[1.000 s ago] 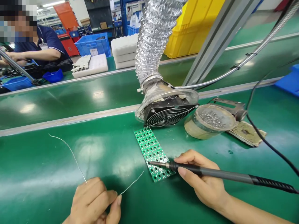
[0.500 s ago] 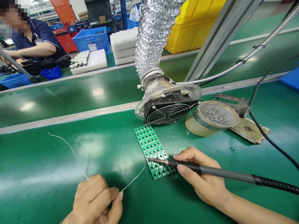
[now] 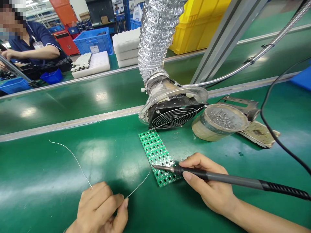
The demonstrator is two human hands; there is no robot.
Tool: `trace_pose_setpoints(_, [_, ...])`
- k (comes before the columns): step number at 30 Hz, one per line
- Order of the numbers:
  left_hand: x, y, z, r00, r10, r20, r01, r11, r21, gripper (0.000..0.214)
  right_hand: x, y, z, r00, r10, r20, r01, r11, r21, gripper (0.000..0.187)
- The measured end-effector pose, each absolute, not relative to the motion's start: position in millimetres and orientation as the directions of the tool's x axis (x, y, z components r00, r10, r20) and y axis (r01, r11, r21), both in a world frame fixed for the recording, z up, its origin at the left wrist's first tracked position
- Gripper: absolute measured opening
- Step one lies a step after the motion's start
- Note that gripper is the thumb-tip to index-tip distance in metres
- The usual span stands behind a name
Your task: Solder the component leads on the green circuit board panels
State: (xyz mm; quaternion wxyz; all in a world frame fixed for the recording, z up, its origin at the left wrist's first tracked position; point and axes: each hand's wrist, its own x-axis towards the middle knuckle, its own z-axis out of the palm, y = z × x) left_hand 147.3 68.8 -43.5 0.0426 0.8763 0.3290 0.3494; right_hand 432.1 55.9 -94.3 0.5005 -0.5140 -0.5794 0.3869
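A green circuit board [image 3: 156,155] dotted with small pads lies flat on the green bench. My right hand [image 3: 209,184] grips a dark soldering iron [image 3: 218,178] like a pen, its metal tip resting on the board's left edge. My left hand [image 3: 99,208] pinches a thin silver solder wire [image 3: 139,184]. One end of the wire reaches up to the iron's tip, and its other end trails off to the left across the bench.
A fume extractor fan [image 3: 173,113] on a foil duct [image 3: 155,38] sits just behind the board. Beside it stands a round tin of solder dross [image 3: 220,121] on a worn sponge stand. The iron's black cable loops right. A co-worker [image 3: 29,42] sits across the conveyor [image 3: 73,100].
The solder wire's free end has risen from the bench toward the iron's tip at the board's edge. The iron and my right hand have barely shifted.
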Motion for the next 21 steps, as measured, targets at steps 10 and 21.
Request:
trace_pose_setpoints(10, [157,70,-42,0.535,0.597,0.598,0.533,-0.787,0.309,0.015,439,59,-91,0.107,0.97,0.217,0.187,0.195,-0.963,0.005])
trace_pose_setpoints(21, [159,73,-50,0.55,0.603,0.578,0.527,-0.788,0.32,0.016,436,60,-87,0.105,0.969,0.222,0.212,0.196,-0.957,0.007])
